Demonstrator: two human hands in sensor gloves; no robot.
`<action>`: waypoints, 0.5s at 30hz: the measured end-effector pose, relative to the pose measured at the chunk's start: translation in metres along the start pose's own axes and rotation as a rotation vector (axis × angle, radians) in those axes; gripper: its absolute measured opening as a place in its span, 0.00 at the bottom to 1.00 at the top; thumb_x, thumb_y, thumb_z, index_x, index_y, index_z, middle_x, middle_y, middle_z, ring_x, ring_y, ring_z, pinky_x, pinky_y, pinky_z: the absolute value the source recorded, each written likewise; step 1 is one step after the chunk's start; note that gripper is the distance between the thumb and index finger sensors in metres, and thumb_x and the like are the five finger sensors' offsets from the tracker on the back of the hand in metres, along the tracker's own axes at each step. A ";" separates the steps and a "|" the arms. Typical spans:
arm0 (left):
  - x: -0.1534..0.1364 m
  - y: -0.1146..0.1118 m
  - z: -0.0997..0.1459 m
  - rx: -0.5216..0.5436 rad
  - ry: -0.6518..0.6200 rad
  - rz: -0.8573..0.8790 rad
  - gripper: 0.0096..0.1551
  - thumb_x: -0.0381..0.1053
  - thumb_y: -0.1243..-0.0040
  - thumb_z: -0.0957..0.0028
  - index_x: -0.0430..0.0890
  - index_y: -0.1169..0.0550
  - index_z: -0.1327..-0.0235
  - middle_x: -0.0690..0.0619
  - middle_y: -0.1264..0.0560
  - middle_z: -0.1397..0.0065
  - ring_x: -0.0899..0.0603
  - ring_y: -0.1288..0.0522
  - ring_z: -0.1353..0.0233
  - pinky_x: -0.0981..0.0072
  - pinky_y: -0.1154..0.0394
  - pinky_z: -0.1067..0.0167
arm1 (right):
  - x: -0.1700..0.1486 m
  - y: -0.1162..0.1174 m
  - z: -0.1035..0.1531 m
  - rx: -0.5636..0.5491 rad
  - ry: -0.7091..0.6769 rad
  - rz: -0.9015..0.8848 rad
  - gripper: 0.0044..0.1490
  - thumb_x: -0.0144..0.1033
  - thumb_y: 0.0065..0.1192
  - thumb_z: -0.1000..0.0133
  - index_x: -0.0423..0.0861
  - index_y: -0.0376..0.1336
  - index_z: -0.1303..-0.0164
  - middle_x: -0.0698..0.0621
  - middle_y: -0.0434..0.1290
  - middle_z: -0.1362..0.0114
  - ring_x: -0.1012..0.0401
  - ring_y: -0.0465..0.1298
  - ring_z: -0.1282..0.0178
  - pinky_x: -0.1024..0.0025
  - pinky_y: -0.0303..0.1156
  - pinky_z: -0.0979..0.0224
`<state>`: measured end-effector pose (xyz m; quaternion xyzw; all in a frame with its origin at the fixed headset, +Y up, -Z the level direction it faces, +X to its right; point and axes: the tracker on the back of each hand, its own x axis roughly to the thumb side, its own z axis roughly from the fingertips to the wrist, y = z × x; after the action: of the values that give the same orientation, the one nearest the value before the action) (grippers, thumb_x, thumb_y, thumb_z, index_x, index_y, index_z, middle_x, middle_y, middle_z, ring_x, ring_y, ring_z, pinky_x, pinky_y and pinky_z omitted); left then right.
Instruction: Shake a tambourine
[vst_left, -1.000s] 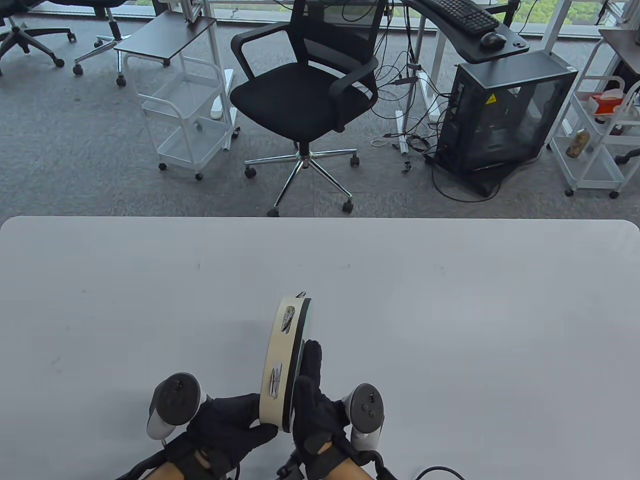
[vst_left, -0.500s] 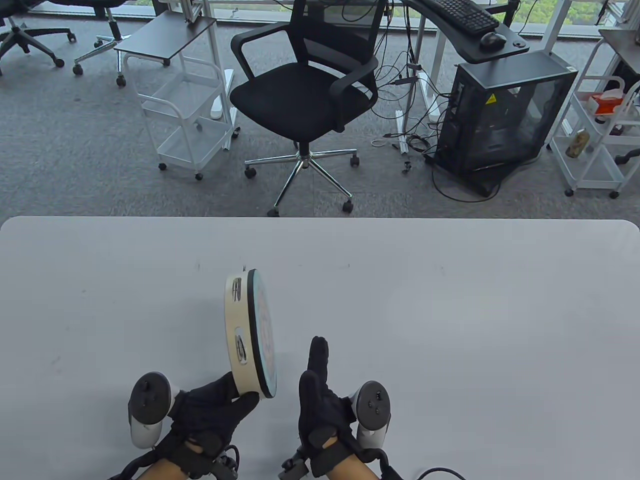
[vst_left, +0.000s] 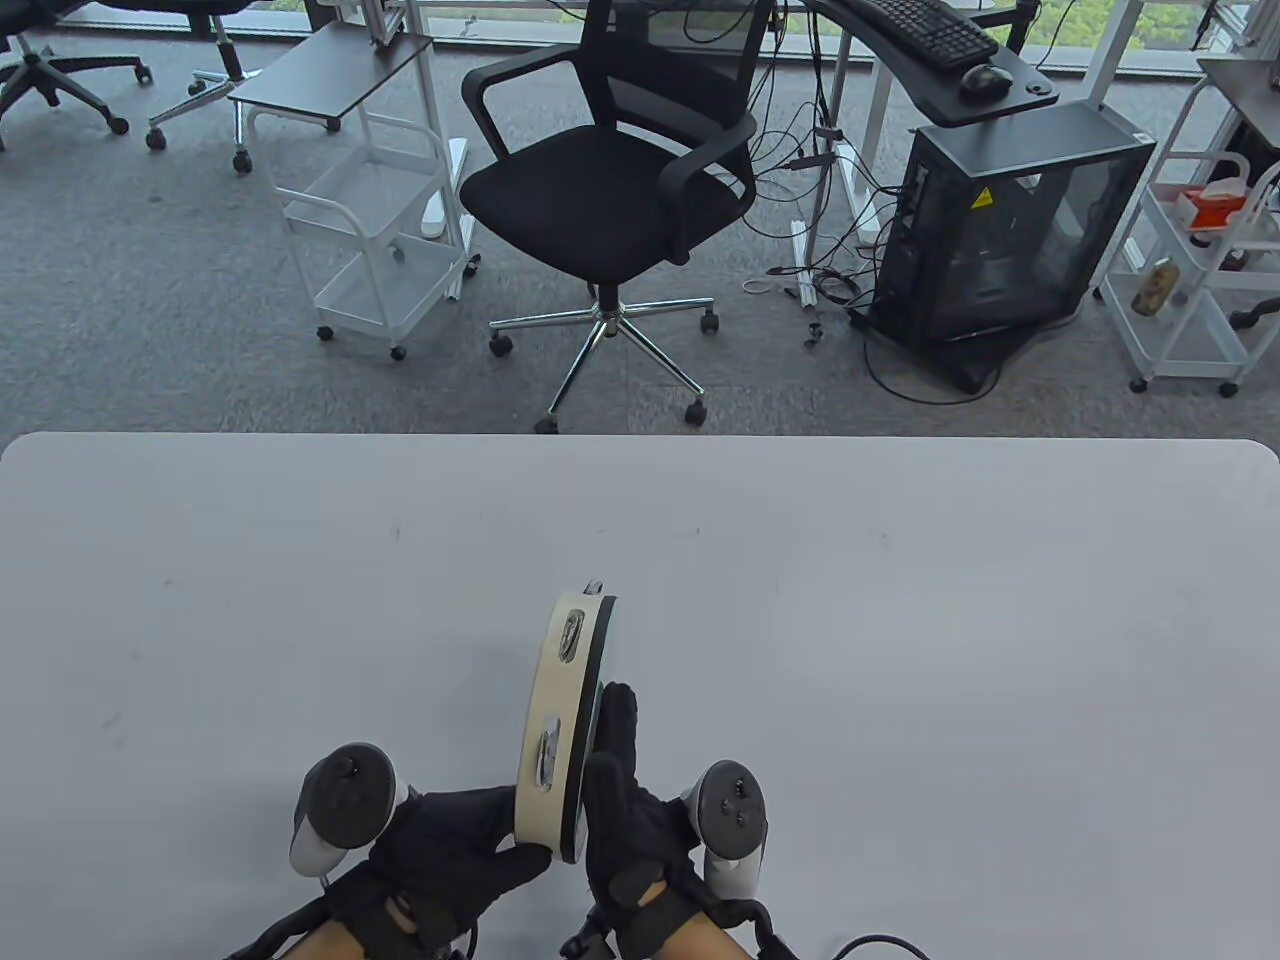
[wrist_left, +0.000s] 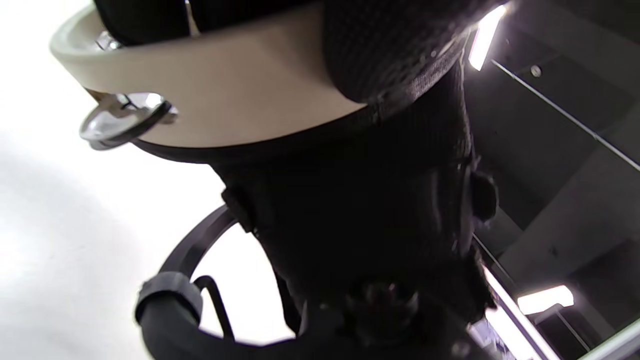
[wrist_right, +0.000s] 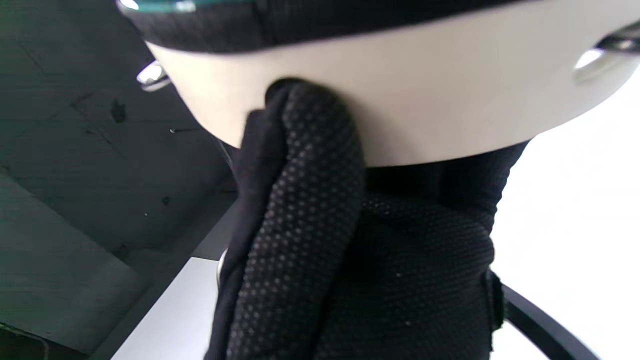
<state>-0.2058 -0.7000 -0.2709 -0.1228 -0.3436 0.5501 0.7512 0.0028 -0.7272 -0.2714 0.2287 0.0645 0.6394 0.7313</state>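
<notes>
The tambourine (vst_left: 552, 722) has a cream rim, metal jingles and a dark-edged head. It stands on edge above the white table (vst_left: 900, 640), near the front middle. My left hand (vst_left: 500, 848) grips its lower rim. My right hand (vst_left: 615, 745) is flat with fingers straight, its palm against the head on the tambourine's right side. In the left wrist view the rim (wrist_left: 225, 100) and a jingle (wrist_left: 120, 120) show close up under my gloved fingers. In the right wrist view the rim (wrist_right: 410, 95) fills the top, with a gloved finger (wrist_right: 305, 200) lying on it.
Beyond the table's far edge stand a black office chair (vst_left: 610, 200), a white wheeled cart (vst_left: 370, 240) at the left, a black computer tower (vst_left: 1000, 230) and a white shelf cart (vst_left: 1200, 280) at the right.
Half a second ago my left hand held the tambourine out to the left, apart from my right hand. It has swung back right, and its head now meets my right palm.
</notes>
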 end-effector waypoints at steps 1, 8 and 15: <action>-0.003 0.003 0.001 0.029 0.019 0.040 0.26 0.49 0.33 0.46 0.56 0.25 0.32 0.52 0.19 0.30 0.39 0.18 0.34 0.35 0.30 0.36 | 0.000 -0.001 -0.001 0.016 0.001 0.014 0.62 0.71 0.26 0.42 0.36 0.17 0.26 0.26 0.16 0.26 0.27 0.19 0.30 0.23 0.29 0.37; -0.014 0.028 0.016 0.286 0.100 0.175 0.26 0.49 0.34 0.45 0.56 0.26 0.32 0.52 0.20 0.30 0.40 0.19 0.33 0.35 0.30 0.36 | 0.004 -0.007 0.000 -0.020 -0.021 0.031 0.61 0.71 0.26 0.42 0.35 0.19 0.25 0.26 0.17 0.26 0.27 0.20 0.29 0.23 0.30 0.37; 0.004 0.006 0.008 0.166 -0.013 0.036 0.26 0.48 0.33 0.46 0.56 0.24 0.33 0.51 0.20 0.30 0.38 0.20 0.34 0.33 0.31 0.36 | 0.005 0.000 0.000 -0.014 -0.081 0.005 0.60 0.70 0.25 0.42 0.36 0.16 0.26 0.27 0.16 0.26 0.28 0.20 0.29 0.23 0.30 0.36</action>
<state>-0.2147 -0.6955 -0.2662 -0.0628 -0.2993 0.5908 0.7466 0.0034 -0.7218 -0.2707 0.2492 0.0297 0.6317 0.7335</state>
